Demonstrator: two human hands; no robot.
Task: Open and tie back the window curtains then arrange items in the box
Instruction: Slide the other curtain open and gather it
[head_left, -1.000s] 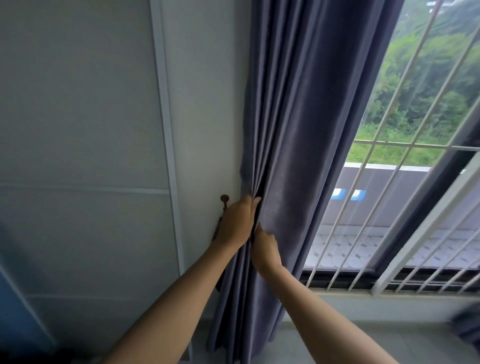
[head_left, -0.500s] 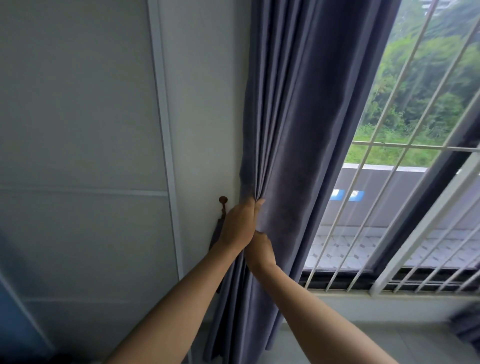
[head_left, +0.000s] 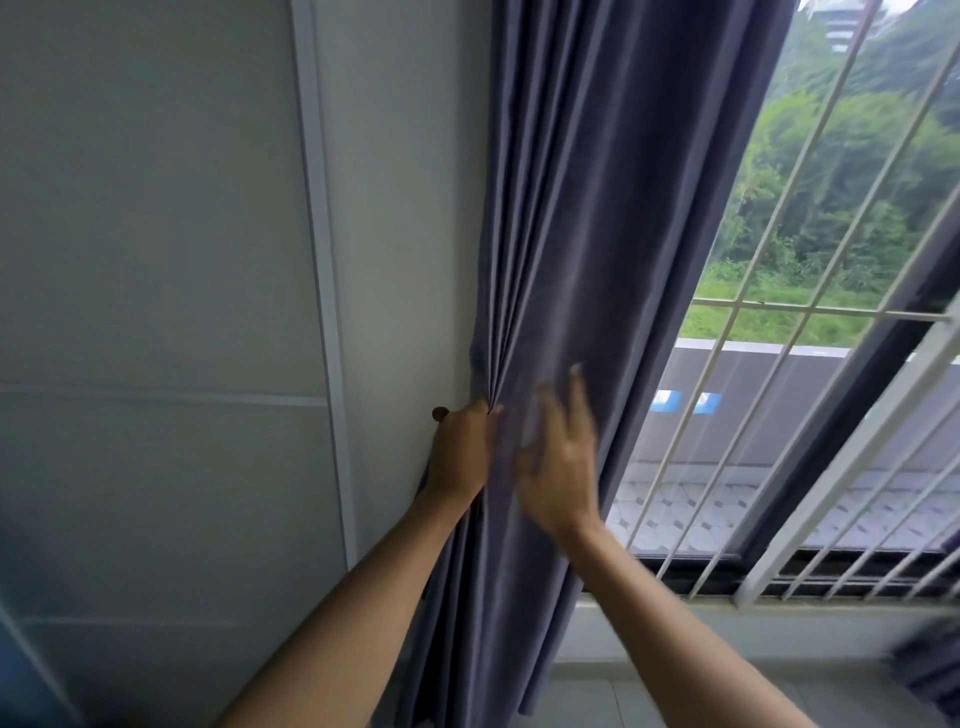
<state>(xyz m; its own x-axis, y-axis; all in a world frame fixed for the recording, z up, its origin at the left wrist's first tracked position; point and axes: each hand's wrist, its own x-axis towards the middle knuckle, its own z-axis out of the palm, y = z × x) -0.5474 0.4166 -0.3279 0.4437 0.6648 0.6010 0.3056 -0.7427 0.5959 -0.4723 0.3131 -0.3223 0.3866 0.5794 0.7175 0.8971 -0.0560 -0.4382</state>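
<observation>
One hand has let go in the last second, and that is the whole change. Start at the left: the wall (head_left: 156, 312) and its white trim are as they were, and the small brown hook (head_left: 439, 413) peeks out just beside your left hand (head_left: 460, 457), almost covered by it. That hand has not shifted; its fingers (head_left: 491, 410) remain curled round the gathered pleats of the curtain (head_left: 597, 234), pinching the bunch against the wall right at the hook. Your right hand (head_left: 558, 467), which a moment ago was tucked in under the left and gripping the same folds, has come off the cloth and now hovers in front of it, fingers spread apart and holding nothing, blurred with motion. Further right, the barred window (head_left: 779, 312) stands uncovered, with grass and trees beyond. So the opening part looks done for this curtain, bunched at the window's left edge; what seems to remain is the tying. I see no tie-back; it may be hidden behind your left hand. Keep that left grip firm, or the pleats could slide loose.
</observation>
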